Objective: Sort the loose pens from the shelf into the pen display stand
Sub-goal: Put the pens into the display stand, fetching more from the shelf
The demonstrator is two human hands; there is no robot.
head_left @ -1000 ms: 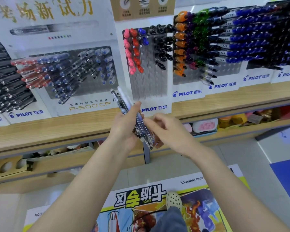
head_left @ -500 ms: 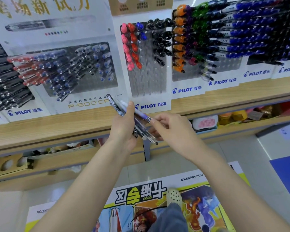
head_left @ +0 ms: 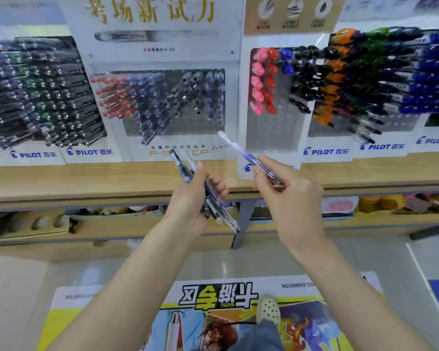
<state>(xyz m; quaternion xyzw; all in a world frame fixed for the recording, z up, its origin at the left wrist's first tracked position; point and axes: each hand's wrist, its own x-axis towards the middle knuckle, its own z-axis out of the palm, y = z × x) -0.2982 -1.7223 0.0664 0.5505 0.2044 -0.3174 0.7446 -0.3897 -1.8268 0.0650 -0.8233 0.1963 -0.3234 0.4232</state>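
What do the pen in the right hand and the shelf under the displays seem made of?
Pen: probably glossy clear plastic; the barrel is see-through, with a blue section and whitish end. Shelf: pale wood or wood-look laminate, matte; faint grain, too blurred to tell which.

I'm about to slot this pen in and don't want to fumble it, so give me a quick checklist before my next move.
1. Single pen pinched by right hand: ok.
2. Single pen apart from the pen bundle: ok.
3. Pen bundle gripped by left hand: ok.
4. Bare grey space low in the centre display stand: ok.
5. Which column matches this pen: cannot tell, the picture is blurred.
6. Nothing between pen and stand: ok.
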